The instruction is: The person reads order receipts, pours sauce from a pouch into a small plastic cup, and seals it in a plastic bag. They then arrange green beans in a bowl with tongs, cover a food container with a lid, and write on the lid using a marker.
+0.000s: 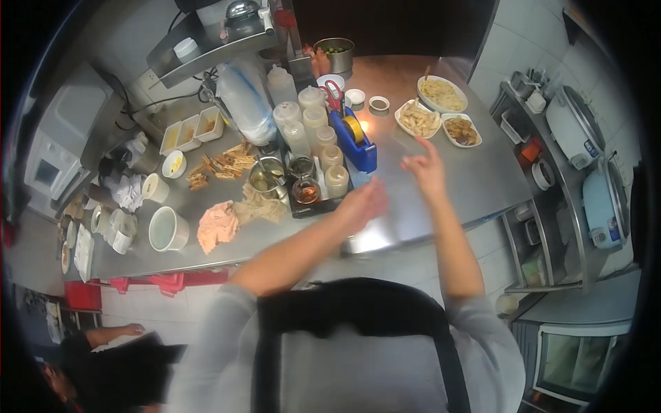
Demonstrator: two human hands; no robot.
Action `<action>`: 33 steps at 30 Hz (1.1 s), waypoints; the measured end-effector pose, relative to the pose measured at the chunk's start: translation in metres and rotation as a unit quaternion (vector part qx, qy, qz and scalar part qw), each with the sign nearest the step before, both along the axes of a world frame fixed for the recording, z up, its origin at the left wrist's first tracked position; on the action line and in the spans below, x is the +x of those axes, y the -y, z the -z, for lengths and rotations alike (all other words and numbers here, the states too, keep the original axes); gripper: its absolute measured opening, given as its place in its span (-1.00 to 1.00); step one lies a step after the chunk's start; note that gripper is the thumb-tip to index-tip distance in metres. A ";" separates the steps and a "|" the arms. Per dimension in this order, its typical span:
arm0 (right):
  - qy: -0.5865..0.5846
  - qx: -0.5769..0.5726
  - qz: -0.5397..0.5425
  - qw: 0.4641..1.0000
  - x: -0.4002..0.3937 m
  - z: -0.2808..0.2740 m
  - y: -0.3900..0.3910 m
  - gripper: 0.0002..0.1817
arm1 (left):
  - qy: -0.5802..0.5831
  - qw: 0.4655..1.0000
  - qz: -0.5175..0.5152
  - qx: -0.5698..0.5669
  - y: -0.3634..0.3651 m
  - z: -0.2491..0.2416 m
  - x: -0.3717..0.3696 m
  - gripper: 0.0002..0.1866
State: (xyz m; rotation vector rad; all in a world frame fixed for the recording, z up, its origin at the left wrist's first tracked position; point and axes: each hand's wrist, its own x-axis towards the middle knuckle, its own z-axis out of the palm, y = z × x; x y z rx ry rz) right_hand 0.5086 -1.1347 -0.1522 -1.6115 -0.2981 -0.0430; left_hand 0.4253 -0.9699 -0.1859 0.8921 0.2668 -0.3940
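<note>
Over the steel counter [447,180], my right hand [425,165] is raised with its fingers apart and nothing in it, just in front of a white bowl of pale food [418,118]. My left hand [365,205] is blurred by motion near a blue tape dispenser [361,153] and a blue cloth or wrapper; its fingers are smeared together. Beside the dispenser stand several squeeze bottles [330,157] and a black tray [303,212] with glass jars. A larger bowl [442,95] and a small dish of brown food [461,131] sit at the back right.
On the left lie a pink cloth [218,226], a white tub [169,228] and wooden clips [231,161]. A metal pot [335,55] stands at the back. Shelves with rice cookers [577,127] are on the right. Another person [117,372] is at the lower left.
</note>
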 end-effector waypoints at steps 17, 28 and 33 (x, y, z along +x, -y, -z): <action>-0.120 0.001 0.069 0.990 -0.132 0.096 0.104 -0.44 | 0.080 0.861 -0.444 0.236 0.026 0.178 0.188 -0.76; -0.140 -0.060 0.013 0.988 -0.135 0.111 0.075 -0.53 | -0.065 0.713 -0.339 0.610 0.037 0.148 0.191 -0.76; -0.079 0.041 0.098 0.991 -0.154 0.037 0.074 -0.51 | -0.065 0.770 -0.343 0.535 0.035 0.117 0.167 -0.58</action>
